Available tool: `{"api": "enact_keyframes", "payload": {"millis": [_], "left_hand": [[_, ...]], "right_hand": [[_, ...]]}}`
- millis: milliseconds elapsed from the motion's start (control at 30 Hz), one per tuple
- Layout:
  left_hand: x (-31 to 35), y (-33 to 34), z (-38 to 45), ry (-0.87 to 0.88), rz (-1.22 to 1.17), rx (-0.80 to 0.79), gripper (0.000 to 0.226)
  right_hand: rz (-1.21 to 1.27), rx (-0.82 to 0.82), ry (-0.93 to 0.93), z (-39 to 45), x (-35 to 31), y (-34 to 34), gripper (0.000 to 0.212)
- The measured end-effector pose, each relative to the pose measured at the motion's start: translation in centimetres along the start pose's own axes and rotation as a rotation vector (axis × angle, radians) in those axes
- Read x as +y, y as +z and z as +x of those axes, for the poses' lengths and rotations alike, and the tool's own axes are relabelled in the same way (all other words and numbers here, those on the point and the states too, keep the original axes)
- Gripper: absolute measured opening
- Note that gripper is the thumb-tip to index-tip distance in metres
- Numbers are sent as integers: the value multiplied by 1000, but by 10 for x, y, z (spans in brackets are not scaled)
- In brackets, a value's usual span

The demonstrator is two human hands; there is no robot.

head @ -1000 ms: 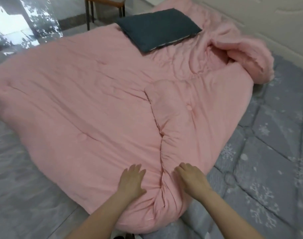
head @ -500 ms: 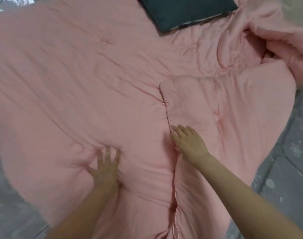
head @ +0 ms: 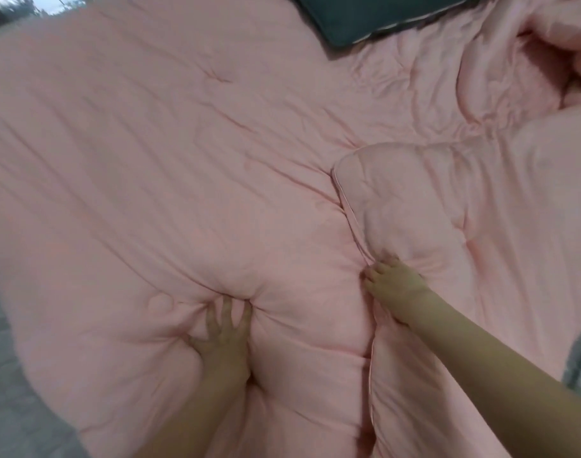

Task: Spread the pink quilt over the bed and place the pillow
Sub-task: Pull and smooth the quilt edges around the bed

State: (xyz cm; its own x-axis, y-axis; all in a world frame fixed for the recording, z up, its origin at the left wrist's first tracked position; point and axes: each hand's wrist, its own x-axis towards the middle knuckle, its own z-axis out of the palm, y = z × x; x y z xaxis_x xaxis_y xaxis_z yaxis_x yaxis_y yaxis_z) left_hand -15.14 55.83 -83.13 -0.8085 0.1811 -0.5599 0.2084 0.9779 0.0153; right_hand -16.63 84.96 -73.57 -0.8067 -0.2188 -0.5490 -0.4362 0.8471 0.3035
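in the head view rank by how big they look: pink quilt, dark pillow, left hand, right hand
1. pink quilt, fills most of the view
2. dark pillow, cut off by the top edge
3. left hand and right hand, alike

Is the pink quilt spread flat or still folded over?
Still folded. One flap of the quilt lies doubled back, its piped edge under the right hand, and its far right corner is bunched up.

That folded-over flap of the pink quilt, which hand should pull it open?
Probably the right hand: its fingers already curl on the flap's piped edge. The left hand presses flat, fingers spread, on the pink quilt away from the fold.
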Motion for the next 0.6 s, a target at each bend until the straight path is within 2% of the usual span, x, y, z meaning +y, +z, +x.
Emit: {"api": "enact_keyframes", "payload": {"millis": [67,100,167,233,267,367,500,600], "left_hand": [[-6,6,-3,10,14,1,107],[-5,4,-7,11,-8,-22,103],[-5,0,-13,16,-33,58,101],[-5,-3,-24,15,-36,8,103],[-6,-4,-30,7,-47,-9,101],[-7,-9,-61,6,-12,-17,87],[0,-7,-122,121,97,19,62],[27,7,-176,184,61,61,58]], "right_hand": [[-45,-175,47,-20,10,9,31],[-52,-189,105,-33,15,14,29],[-63,-12,227,-65,25,9,30],[-9,-2,240,-103,26,14,26],[28,54,219,-121,25,23,27],[43,99,209,-181,14,48,31],[-9,216,211,-291,2,63,18],[-7,310,235,-365,0,74,13]]}}
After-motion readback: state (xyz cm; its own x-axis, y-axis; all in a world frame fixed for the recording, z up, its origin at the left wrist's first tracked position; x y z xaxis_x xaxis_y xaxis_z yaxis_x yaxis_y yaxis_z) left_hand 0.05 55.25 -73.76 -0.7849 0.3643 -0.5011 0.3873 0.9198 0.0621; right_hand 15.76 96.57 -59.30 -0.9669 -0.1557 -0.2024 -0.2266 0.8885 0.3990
